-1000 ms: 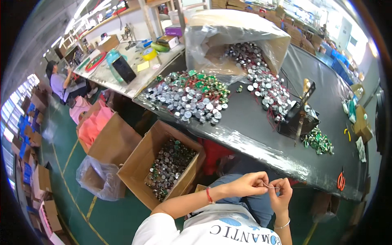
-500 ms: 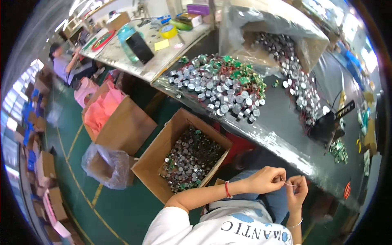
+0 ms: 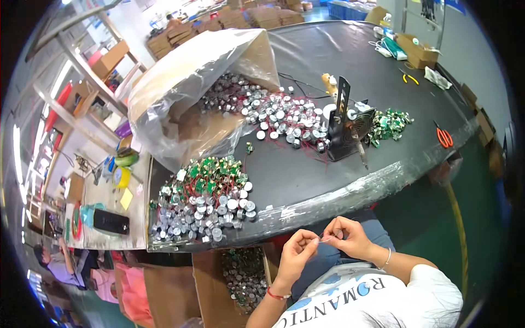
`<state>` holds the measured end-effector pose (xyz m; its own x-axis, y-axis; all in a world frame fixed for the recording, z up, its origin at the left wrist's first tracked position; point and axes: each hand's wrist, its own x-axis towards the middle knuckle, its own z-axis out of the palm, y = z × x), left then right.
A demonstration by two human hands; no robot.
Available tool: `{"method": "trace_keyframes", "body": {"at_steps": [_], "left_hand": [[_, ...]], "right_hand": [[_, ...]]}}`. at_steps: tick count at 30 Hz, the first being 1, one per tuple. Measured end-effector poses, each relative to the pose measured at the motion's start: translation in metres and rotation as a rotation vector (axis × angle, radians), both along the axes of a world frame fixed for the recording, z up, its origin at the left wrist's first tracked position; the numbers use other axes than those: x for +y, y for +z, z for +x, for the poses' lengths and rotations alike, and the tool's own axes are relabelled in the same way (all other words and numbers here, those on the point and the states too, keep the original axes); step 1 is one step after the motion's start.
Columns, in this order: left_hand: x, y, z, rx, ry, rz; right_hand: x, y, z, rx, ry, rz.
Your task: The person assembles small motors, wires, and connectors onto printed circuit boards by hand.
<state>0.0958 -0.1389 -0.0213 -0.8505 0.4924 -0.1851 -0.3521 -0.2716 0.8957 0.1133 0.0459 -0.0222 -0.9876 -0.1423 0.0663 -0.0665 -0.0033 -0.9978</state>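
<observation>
Black worktop [image 3: 295, 177] ahead: your left hand [image 3: 295, 257] and right hand [image 3: 353, 240], fingertips closed, pinch a thin pale strand [image 3: 325, 240], its long axis running sideways between them.

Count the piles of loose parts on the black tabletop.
3: silver discs with red wires, spilling from the plastic-draped carton; mixed discs and circuit boards, at the near left; green circuit boards, right of the black stand. The carton may hide more.

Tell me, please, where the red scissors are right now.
In the head view, the scissors lie on the right side of the black table, near its edge, right of the green boards.
</observation>
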Motion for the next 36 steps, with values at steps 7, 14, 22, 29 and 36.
{"method": "trace_keyframes", "body": {"at_steps": [7,14,22,29,36], "left_hand": [[-0.001,-0.012,0.003,-0.016,0.018,-0.026],[0.008,-0.006,0.001,-0.050,-0.018,-0.105],[0.024,-0.003,-0.009,-0.068,0.044,-0.155],[0.059,-0.021,0.003,-0.067,0.005,-0.196],[0.101,-0.109,0.013,-0.290,-0.211,-0.136]], "right_hand": [[0.000,0.003,-0.004,-0.011,0.127,0.018],[0.024,0.003,-0.005,0.135,0.016,0.046],[0.092,0.012,-0.016,0.353,-0.312,0.360],[0.189,0.027,-0.076,0.447,-0.556,0.743],[0.220,0.011,-0.132,0.511,-0.466,0.974]]}}
